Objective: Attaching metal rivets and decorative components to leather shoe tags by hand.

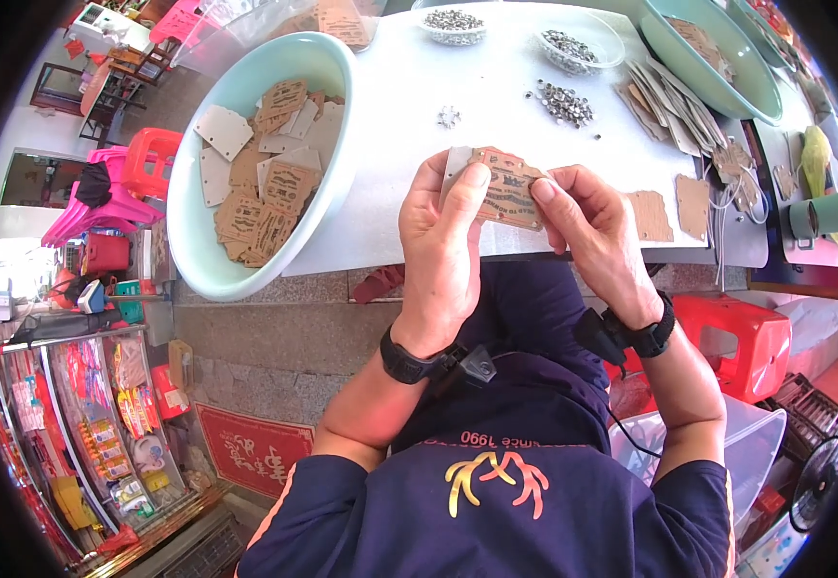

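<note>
Both hands meet above the table's near edge, holding a small stack of printed brown cardboard tags (510, 197) with a pale grey one showing behind at the left. My left hand (441, 236) has its thumb pressed on the stack's left end. The right hand (592, 223) pinches the right end between thumb and fingers. Small holes or studs show along the tags' edges; which they are, I cannot tell. Left of my hands, a pale green basin (334, 183) holds many similar brown and grey tags (289, 188). Beyond them lies a little pile of silvery pieces (449, 118).
Two transparent dishes of small metal pieces (453, 21) (573, 48) stand at the back. Dark metal pieces (565, 104) lie loose nearby. Stacked tags (665, 106) and another green basin (718, 60) are at right. Brown tags (692, 206) and cables (724, 197) lie beside my right hand.
</note>
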